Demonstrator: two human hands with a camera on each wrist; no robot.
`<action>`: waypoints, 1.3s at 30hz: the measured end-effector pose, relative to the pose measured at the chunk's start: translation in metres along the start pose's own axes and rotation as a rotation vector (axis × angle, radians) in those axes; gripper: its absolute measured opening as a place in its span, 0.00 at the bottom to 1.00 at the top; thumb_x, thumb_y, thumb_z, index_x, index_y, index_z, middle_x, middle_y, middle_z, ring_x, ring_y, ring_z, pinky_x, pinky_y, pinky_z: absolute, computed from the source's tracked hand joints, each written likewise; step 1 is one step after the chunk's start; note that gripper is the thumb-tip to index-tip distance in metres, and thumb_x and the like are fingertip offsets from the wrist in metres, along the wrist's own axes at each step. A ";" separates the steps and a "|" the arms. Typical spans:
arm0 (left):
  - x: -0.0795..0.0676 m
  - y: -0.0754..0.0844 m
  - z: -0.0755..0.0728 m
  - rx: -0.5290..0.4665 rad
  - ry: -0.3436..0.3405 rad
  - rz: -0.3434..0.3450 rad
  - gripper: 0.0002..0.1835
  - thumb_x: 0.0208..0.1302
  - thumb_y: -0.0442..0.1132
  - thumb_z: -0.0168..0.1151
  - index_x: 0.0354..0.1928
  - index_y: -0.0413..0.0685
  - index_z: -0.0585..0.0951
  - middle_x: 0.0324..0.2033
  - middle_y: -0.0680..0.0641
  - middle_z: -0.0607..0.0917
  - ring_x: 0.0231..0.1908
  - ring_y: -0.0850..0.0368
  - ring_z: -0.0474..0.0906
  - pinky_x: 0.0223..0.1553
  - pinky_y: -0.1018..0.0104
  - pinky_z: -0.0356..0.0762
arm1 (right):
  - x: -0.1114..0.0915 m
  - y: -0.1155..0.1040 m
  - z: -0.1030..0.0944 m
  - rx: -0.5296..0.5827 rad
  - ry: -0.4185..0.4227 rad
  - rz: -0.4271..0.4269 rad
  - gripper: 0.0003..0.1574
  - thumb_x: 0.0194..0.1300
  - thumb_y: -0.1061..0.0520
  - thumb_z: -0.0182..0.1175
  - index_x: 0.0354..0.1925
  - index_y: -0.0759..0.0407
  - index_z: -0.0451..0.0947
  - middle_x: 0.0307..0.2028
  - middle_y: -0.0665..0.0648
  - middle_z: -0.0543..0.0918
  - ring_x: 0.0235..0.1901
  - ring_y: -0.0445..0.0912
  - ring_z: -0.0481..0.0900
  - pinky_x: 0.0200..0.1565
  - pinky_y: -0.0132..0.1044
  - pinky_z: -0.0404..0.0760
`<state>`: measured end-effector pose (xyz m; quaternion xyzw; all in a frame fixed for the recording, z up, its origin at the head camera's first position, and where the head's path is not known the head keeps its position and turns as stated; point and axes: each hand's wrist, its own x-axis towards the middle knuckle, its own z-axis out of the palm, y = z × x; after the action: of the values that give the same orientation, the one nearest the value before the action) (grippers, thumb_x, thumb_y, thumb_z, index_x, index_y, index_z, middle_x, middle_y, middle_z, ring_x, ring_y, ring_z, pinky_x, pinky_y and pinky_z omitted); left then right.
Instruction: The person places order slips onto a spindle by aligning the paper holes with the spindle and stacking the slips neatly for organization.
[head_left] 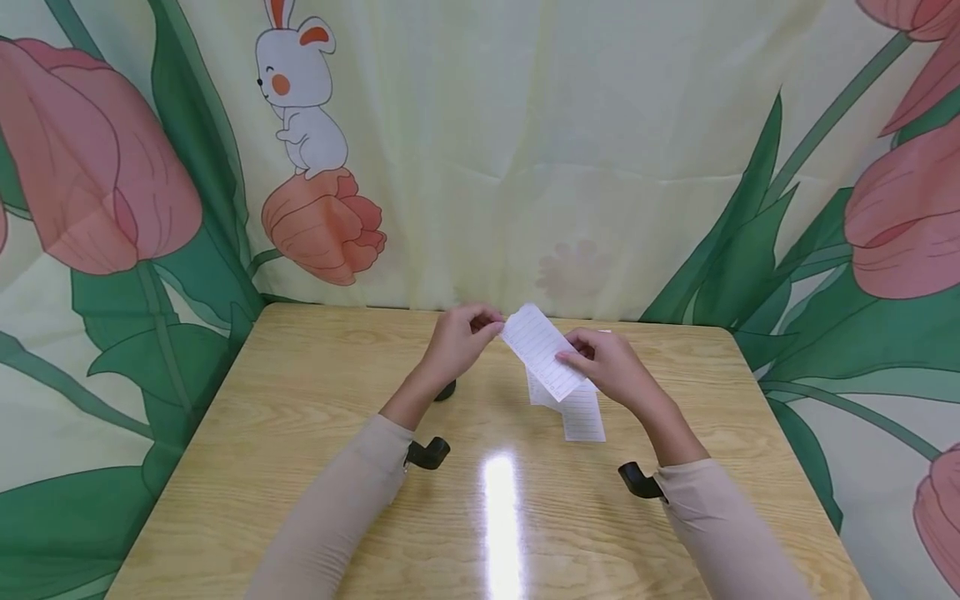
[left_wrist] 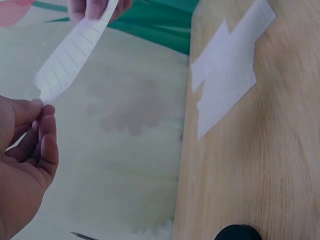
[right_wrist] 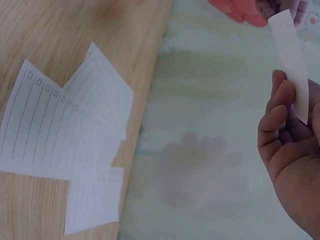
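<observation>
A lined sheet of paper (head_left: 542, 350) is held up above the table between both hands. My left hand (head_left: 463, 337) pinches its far left corner between thumb and fingertips; the left wrist view shows this paper's edge (left_wrist: 62, 75) there as ragged. My right hand (head_left: 611, 367) grips the other end, thumb on the printed face. Below, several overlapping lined pieces of paper (head_left: 583, 417) lie on the table. The right wrist view shows these pieces (right_wrist: 50, 130) with a row of small checkboxes and some uneven edges.
A small black round object (head_left: 446, 390) stands on the wooden table (head_left: 337, 358) by my left wrist. Black curved pieces (head_left: 429, 454) stick out from both sleeves. Behind the table's far edge hangs a curtain (head_left: 465, 167) printed with tulips and a rabbit.
</observation>
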<state>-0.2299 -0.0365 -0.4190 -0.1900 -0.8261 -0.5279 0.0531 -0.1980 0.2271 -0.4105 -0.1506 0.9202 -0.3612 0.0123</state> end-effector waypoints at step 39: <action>-0.015 -0.028 -0.055 0.071 0.109 -0.135 0.05 0.71 0.33 0.64 0.41 0.40 0.87 0.34 0.43 0.86 0.35 0.52 0.78 0.36 0.67 0.77 | 0.044 -0.019 0.060 0.154 0.019 0.053 0.10 0.76 0.54 0.61 0.47 0.58 0.85 0.35 0.55 0.87 0.33 0.45 0.78 0.36 0.37 0.75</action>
<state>-0.2324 -0.0999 -0.4235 -0.1029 -0.8511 -0.5101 0.0691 -0.2265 0.1615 -0.4384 -0.1213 0.8934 -0.4318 0.0244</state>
